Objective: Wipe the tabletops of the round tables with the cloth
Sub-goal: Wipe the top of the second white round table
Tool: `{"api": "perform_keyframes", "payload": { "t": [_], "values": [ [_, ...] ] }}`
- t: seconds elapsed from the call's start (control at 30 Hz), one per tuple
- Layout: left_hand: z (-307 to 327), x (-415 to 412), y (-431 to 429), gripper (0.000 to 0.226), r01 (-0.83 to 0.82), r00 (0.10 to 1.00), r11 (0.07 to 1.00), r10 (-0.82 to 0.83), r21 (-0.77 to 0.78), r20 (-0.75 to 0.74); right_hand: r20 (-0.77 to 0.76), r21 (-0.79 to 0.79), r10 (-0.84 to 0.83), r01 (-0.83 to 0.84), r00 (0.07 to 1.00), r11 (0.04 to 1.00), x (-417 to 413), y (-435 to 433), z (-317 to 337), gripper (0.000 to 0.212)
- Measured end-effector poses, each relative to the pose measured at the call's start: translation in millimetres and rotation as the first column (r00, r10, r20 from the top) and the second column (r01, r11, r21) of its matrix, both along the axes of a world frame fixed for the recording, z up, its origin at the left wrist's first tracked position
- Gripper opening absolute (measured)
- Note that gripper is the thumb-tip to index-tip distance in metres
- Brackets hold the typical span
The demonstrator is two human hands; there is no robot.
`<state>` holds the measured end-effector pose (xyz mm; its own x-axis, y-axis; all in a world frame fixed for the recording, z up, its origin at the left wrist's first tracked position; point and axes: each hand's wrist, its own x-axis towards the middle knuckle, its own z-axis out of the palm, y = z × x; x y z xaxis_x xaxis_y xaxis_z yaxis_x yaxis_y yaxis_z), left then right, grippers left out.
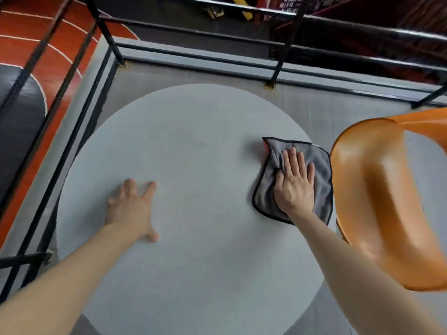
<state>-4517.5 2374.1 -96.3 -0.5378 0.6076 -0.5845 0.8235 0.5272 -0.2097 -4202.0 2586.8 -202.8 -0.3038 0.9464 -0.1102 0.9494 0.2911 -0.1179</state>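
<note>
A round pale grey tabletop (193, 146) fills the middle of the view. A grey cloth (319, 163) with black edging and a bit of orange at its upper left corner lies flat near the table's right edge. My right hand (295, 184) presses down on the cloth with straight fingers spread over it. My left hand (133, 206) rests flat on the bare tabletop at the left, fingers spread, holding nothing.
An orange plastic chair (382, 197) stands close against the table's right side. A black metal railing (108, 39) runs along the left and the far side, beyond a strip of grey floor (350, 112). A red floor with white lines lies below at upper left.
</note>
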Motion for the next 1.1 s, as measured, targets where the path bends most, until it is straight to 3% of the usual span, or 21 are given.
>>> {"api": "perform_keyframes", "payload": {
  "t": [0.1, 0.27, 0.47, 0.7, 0.97, 1.1],
  "values": [
    [21, 23, 45, 0.124, 0.241, 0.968, 0.969, -0.235, 0.056, -0.091, 0.005, 0.011, -0.012, 0.012, 1.000, 1.000, -1, -6, -1, 0.068],
    [26, 76, 139, 0.150, 0.385, 0.915, 0.898, -0.402, 0.213, 0.041, -0.037, 0.022, 0.011, -0.010, 0.999, 1.000, -3, -3, -4, 0.068],
    [-1, 96, 173, 0.143, 0.349, 0.917, 0.918, -0.375, 0.188, 0.132, -0.084, 0.000, 0.071, -0.071, 0.994, 0.997, 9, -1, -2, 0.065],
    [-9, 92, 176, 0.139, 0.375, 0.911, 0.907, -0.399, 0.192, 0.104, -0.121, -0.009, 0.250, -0.253, 0.961, 0.967, -28, 76, 1, 0.064],
    [-8, 93, 178, 0.139, 0.402, 0.899, 0.889, -0.429, 0.218, 0.092, -0.120, 0.035, 0.277, -0.274, 0.953, 0.961, -65, 121, -3, 0.066],
    [-8, 97, 171, 0.138, 0.439, 0.880, 0.871, -0.466, 0.222, 0.090, -0.128, 0.037, 0.174, -0.171, 0.976, 0.985, -44, 101, -3, 0.064]
  ]
}}
